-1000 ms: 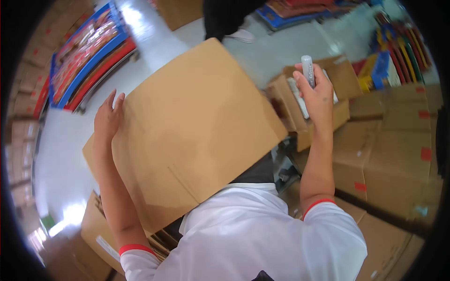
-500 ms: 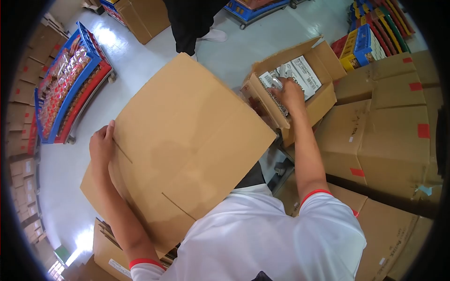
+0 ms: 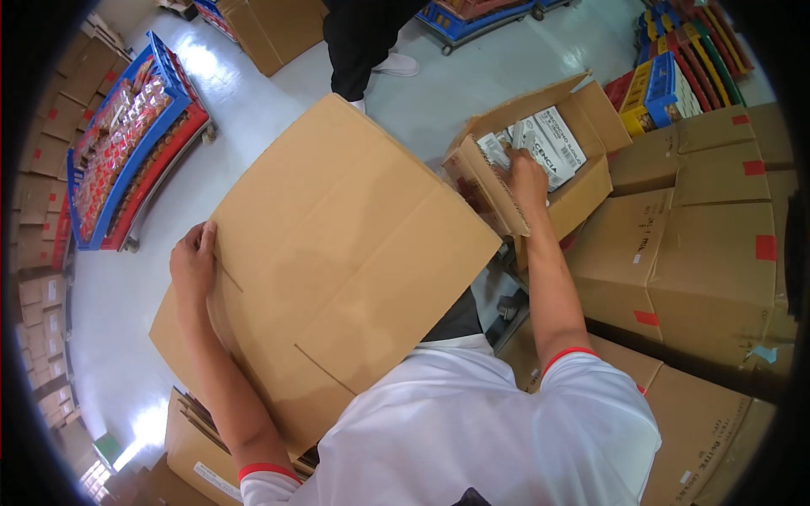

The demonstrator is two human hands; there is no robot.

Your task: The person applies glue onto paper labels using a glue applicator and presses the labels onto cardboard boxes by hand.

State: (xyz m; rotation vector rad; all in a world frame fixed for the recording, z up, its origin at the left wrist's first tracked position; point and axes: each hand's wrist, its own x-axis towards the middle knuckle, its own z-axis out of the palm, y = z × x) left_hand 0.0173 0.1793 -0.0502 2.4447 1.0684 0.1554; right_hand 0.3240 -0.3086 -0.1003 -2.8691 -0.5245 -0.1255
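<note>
A large flattened cardboard box (image 3: 337, 236) lies tilted in front of my body, with slits cut along its flaps. My left hand (image 3: 193, 263) grips its left edge, the thumb on the upper face and the other fingers partly hidden. To the right stands an open carton (image 3: 582, 181). My right hand (image 3: 526, 179) reaches into that carton, its fingers closed around a small greyish, shiny item (image 3: 516, 137) that I cannot make out. Printed white labels (image 3: 553, 139) with black text and barcodes lie beside these fingers.
Stacked cartons with red stickers (image 3: 717, 244) line the right side. Blue and red crates (image 3: 135, 160) of packaged goods sit on a wheeled base at left. A person in dark trousers (image 3: 359, 46) stands ahead. More folded cardboard (image 3: 198, 447) is at lower left.
My right hand has shifted slightly inside the carton, and more label print now shows. The left hand keeps its hold on the cardboard. The whole view has shifted a little.
</note>
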